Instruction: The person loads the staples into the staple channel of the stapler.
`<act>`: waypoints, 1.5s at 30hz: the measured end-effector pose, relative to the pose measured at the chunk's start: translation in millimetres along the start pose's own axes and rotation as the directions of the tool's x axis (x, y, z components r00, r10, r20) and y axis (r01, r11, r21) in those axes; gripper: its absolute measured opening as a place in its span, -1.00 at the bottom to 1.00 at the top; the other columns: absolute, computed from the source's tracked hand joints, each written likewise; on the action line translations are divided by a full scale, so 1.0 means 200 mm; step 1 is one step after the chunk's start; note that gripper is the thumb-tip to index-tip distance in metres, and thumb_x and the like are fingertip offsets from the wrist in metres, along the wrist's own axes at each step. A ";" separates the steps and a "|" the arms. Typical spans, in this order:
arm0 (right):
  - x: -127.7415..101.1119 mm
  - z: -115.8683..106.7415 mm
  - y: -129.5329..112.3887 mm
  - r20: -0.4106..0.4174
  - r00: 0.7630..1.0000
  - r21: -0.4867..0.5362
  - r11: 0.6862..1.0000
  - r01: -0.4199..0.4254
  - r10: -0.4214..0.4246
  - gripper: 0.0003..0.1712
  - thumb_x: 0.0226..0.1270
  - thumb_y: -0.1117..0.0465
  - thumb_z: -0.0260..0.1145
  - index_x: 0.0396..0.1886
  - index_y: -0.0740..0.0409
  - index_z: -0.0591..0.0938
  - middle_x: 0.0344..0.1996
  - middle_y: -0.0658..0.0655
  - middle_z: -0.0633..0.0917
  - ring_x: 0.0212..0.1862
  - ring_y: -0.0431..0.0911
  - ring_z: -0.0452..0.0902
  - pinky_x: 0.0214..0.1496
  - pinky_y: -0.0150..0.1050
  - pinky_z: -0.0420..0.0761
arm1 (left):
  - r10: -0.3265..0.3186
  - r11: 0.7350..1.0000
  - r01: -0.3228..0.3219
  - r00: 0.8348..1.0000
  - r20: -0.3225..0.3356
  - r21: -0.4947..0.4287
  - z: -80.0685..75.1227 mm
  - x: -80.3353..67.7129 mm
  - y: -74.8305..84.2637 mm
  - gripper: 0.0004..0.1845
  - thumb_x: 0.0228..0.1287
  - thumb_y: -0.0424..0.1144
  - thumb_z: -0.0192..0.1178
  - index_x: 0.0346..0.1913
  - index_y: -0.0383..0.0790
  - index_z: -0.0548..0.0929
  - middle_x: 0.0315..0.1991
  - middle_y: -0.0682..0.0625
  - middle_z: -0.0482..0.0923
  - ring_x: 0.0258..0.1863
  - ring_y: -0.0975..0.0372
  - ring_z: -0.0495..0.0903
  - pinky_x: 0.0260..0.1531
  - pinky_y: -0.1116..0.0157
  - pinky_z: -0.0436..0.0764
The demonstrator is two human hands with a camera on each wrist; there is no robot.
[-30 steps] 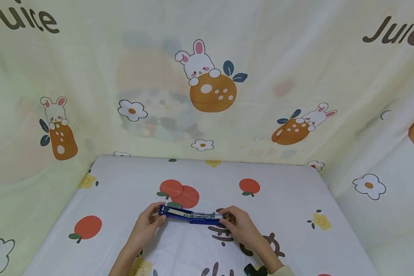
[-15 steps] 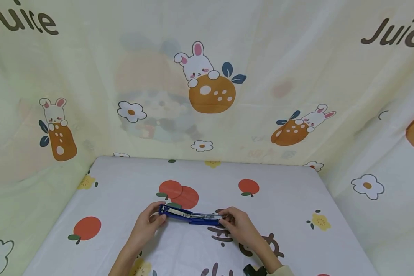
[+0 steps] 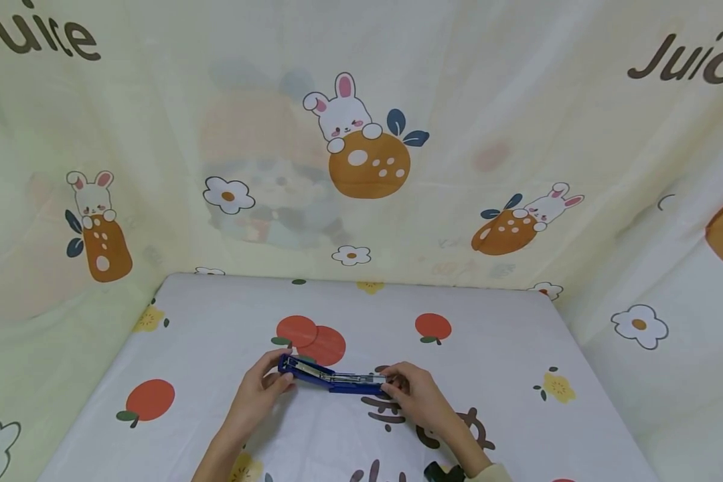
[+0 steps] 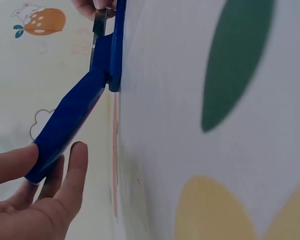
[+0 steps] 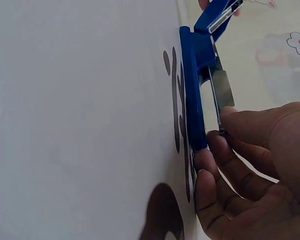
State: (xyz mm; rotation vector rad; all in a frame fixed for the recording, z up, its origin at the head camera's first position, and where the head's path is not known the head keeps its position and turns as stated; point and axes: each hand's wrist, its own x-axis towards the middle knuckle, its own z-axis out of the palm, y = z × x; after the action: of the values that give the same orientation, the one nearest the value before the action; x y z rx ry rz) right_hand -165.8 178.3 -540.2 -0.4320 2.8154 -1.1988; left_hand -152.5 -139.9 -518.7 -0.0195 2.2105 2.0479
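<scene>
A blue stapler [image 3: 357,387] is swung wide at its hinge, low over the table's middle. My left hand [image 3: 259,389] pinches the far end of its top cover [image 4: 72,117] between thumb and fingers; in the left wrist view that cover tilts away from the base. At the other end, my right hand [image 3: 418,399] holds the metal staple channel [image 5: 222,90], thumb on top and fingers beneath. The blue base [image 5: 192,95] lies along the tabletop in the right wrist view. The channel's end is partly hidden by the right fingertips.
A white cloth printed with fruit and flowers covers the table [image 3: 488,348]. Pale curtains [image 3: 446,221] with rabbit prints rise at the back and both sides. A dark object [image 3: 442,472] shows beside the right sleeve [image 3: 491,474] at the bottom edge.
The left hand and the cover's end it pinches have risen slightly. The right hand keeps its hold on the channel. The head view has shifted a little.
</scene>
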 end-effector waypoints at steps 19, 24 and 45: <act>0.01 -0.01 0.00 0.023 1.000 -0.012 1.000 0.003 -0.003 -0.79 0.30 0.14 0.37 -0.09 0.01 0.65 -0.38 -0.12 0.59 -0.37 -0.25 0.44 -0.38 -0.47 0.48 | 0.042 0.996 -0.036 0.997 0.068 -0.084 0.02 0.01 0.03 -0.52 0.37 -0.49 0.10 0.27 -0.01 0.44 0.18 -0.23 0.42 -0.02 0.09 0.65 0.08 0.18 0.66; 0.01 -0.01 0.01 0.024 1.000 -0.003 1.000 0.006 -0.006 -0.79 0.30 0.14 0.37 -0.09 0.01 0.66 -0.38 -0.13 0.60 -0.36 -0.25 0.44 -0.38 -0.47 0.49 | 0.045 0.996 -0.038 0.996 0.080 -0.078 0.03 0.02 0.03 -0.52 0.37 -0.46 0.12 0.27 0.01 0.45 0.19 -0.22 0.41 -0.01 0.07 0.64 0.07 0.20 0.67; 0.01 0.00 0.03 0.022 1.000 0.001 1.000 -0.005 0.005 -0.80 0.28 0.12 0.38 -0.11 -0.02 0.66 -0.38 -0.14 0.61 -0.36 -0.25 0.46 -0.37 -0.47 0.49 | 0.032 0.990 -0.016 0.993 0.115 -0.137 0.08 0.03 0.04 -0.56 0.35 -0.37 0.18 0.25 -0.05 0.47 0.20 -0.16 0.42 0.04 0.07 0.57 0.05 0.27 0.68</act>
State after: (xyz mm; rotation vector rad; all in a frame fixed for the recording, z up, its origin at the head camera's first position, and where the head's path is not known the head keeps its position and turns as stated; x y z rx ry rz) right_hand -169.1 182.1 -543.8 -0.4346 2.7961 -1.1870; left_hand -157.9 -122.9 -512.9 0.1121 2.0104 2.1495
